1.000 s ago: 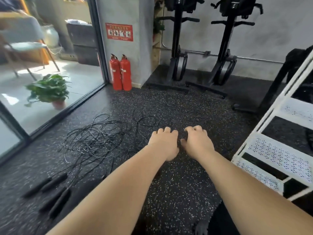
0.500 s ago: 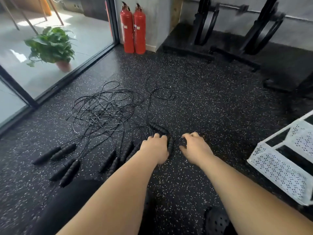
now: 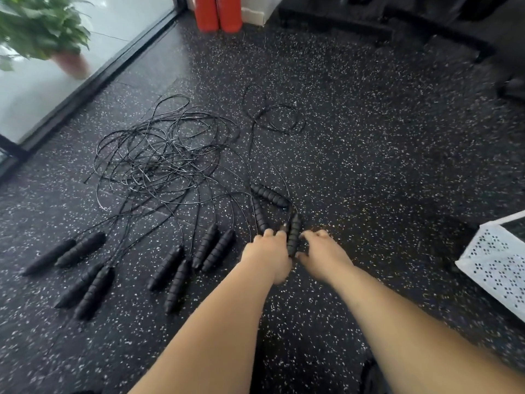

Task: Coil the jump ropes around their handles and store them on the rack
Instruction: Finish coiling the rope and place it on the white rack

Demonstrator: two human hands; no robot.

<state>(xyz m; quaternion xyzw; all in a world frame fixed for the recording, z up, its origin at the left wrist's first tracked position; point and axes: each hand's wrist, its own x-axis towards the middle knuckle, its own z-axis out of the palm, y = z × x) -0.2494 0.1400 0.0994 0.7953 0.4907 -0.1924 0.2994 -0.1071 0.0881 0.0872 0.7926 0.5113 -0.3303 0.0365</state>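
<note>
- Lying well left of the near handle [image 3: 294, 233], four loose pairs of spare handles [image 3: 167, 277] rest on the floor [image 3: 369, 166], their cords running into the tangle [image 3: 162, 155] up and left of it.
- Touching its left side, the left hand [image 3: 265, 258] curls its fingers down over the tip of a second handle [image 3: 260, 216]. The knuckles hide whether they grip either one.
- The near handle itself points away from the person, toward a third handle [image 3: 268, 194] lying slantwise just beyond it. Both hands are equally near, one on each side.
- Just right of it, the right hand [image 3: 322, 251] has its fingers curled toward the floor, and I cannot tell if it has a hold.
- The rack [image 3: 494, 268] stands well to its right.
- The likely snag is neighbouring cords dragging along when it lifts.
</note>
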